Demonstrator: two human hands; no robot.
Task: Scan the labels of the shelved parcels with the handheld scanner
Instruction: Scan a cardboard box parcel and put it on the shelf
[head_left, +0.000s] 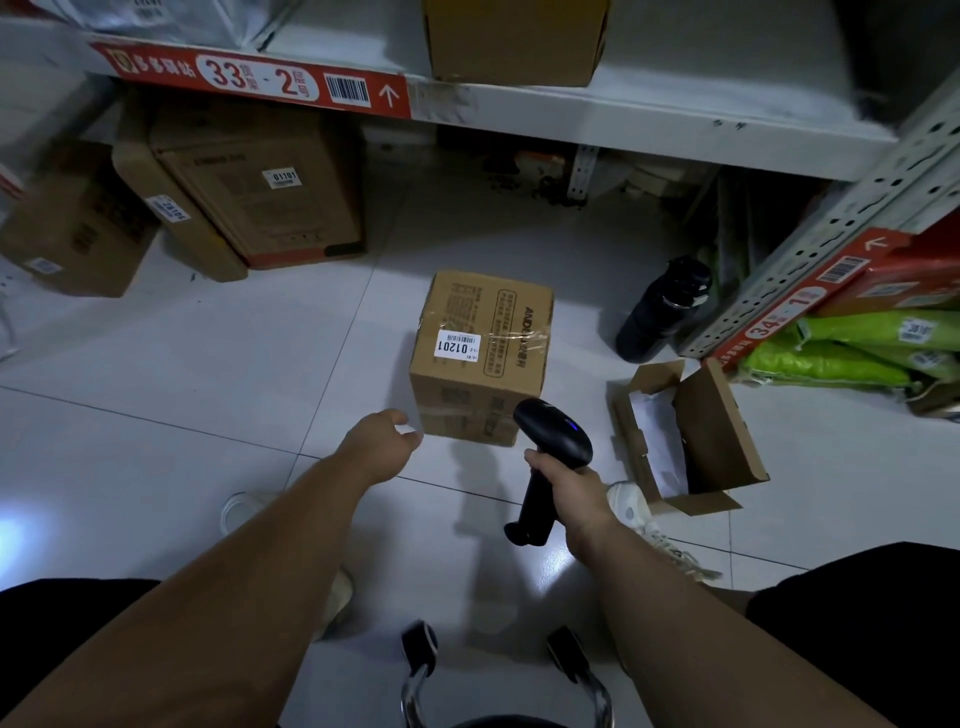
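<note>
Parcels sit both on the pale tiled floor (208, 364) and on the white metal shelf (623, 114) above it. One taped cardboard box (480, 353) stands alone on the tiles in the middle, its white label (457, 344) reading 01201 facing up. The right hand (569, 491) is wrapped tight around the handle of a black scanner (553, 441), whose head points toward that box, just beside its near edge. The left hand (382, 441) hangs loosely open, fingers apart, close to the box's lower left corner; whether it touches cannot be told. Under the shelf lean larger labelled cartons (260, 192). A red strip (249, 78) marked 33 - 2 runs along the shelf edge. To the right stand a dark bottle (662, 309), an opened empty box (691, 436) and green bags (852, 348). The room is dim, with glare on the tiles.
</note>
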